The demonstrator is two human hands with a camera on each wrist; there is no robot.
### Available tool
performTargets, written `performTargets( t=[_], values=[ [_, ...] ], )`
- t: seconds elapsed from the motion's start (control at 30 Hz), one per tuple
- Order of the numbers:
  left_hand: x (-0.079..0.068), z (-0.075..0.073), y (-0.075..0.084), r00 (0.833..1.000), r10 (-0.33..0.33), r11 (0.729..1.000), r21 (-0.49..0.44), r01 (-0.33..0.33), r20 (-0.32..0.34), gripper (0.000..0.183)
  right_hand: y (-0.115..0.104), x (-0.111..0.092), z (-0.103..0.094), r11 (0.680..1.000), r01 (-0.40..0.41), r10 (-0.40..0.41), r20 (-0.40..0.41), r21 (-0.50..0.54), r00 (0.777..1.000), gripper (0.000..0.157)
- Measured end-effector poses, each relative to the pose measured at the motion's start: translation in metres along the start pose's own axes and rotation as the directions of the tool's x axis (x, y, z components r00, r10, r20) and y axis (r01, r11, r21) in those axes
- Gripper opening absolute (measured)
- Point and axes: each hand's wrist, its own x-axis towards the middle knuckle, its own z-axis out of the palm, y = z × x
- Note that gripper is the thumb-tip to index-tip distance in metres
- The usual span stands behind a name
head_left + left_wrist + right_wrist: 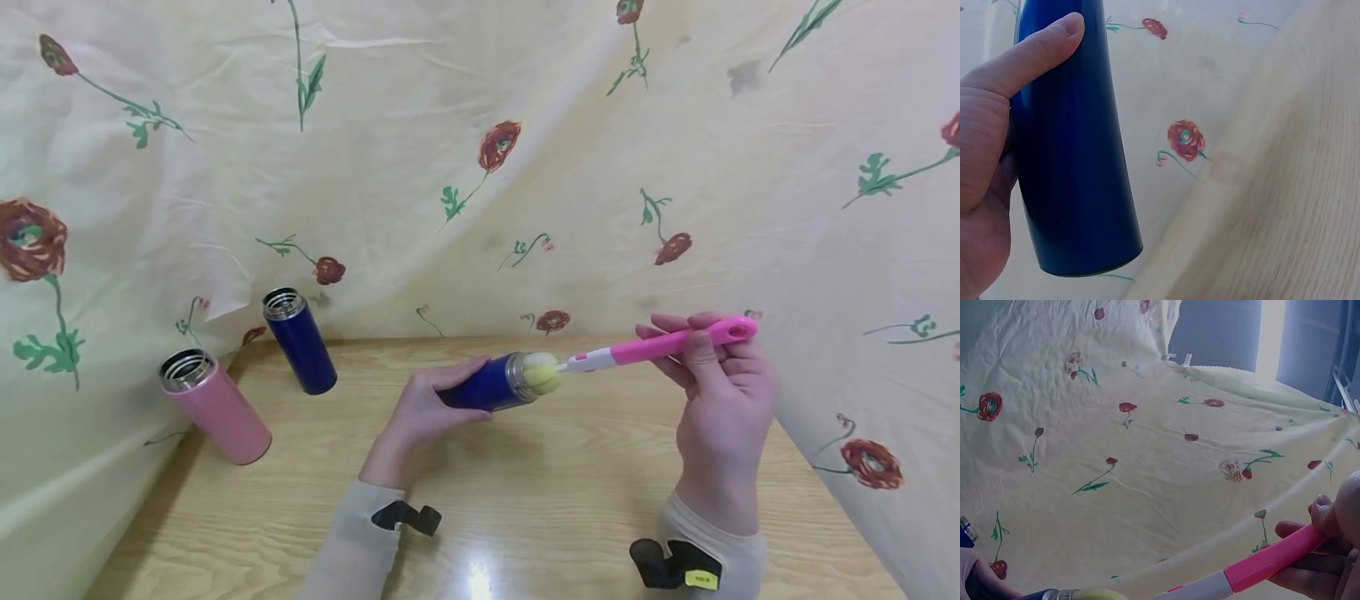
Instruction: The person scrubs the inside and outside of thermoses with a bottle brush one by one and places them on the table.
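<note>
My left hand (427, 407) grips a dark blue flask (1079, 156) around its body, thumb along the side. In the head view the flask is tipped on its side, its steel mouth facing right. A bottle brush with a pink and white handle (652, 346) is in my right hand (720, 400), pinched between thumb and fingers near the handle's end. The brush's pale yellow sponge head (542, 375) sits at the flask's mouth, with most of the sponge showing outside. The right wrist view also shows the pink handle (1279, 559) between the fingers.
At the left of the wooden table (570, 492) stand a pink flask (225, 412) and a second dark blue flask (303, 346), both upright with uncovered mouths. A cream cloth with red flowers (390, 167) hangs behind and along both sides.
</note>
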Motion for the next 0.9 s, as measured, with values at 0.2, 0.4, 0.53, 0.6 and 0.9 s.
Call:
performTargets(
  t=[0.2, 0.4, 0.53, 0.6, 0.9],
  values=[
    [0.000, 0.000, 0.000, 1.000, 0.003, 1.000, 0.006, -0.003, 0.010, 0.077, -0.005, 0.000, -0.006, 0.999, 0.037, -0.035, -0.046, 0.037, 0.998, 0.031],
    [-0.002, -0.003, 0.002, 0.999, 0.025, 0.999, 0.040, -0.026, 0.021, 0.076, -0.007, 0.002, -0.009, 0.991, 0.071, -0.063, -0.076, 0.116, 0.995, 0.031],
    [-0.007, -0.012, 0.005, 1.000, 0.028, 0.998, 0.061, -0.029, 0.011, 0.076, -0.007, 0.003, -0.009, 0.987, 0.069, -0.060, -0.067, 0.145, 0.996, 0.029],
    [-0.010, -0.016, 0.003, 1.000, 0.021, 0.997, 0.070, -0.021, 0.004, 0.076, -0.006, 0.005, -0.010, 0.989, 0.055, -0.046, -0.064, 0.136, 0.997, 0.031],
    [-0.027, -0.043, -0.017, 0.990, -0.109, 0.984, 0.132, 0.121, -0.095, 0.072, -0.014, 0.015, -0.026, 0.963, 0.166, -0.095, -0.305, 0.214, 0.948, 0.035]
  ],
)
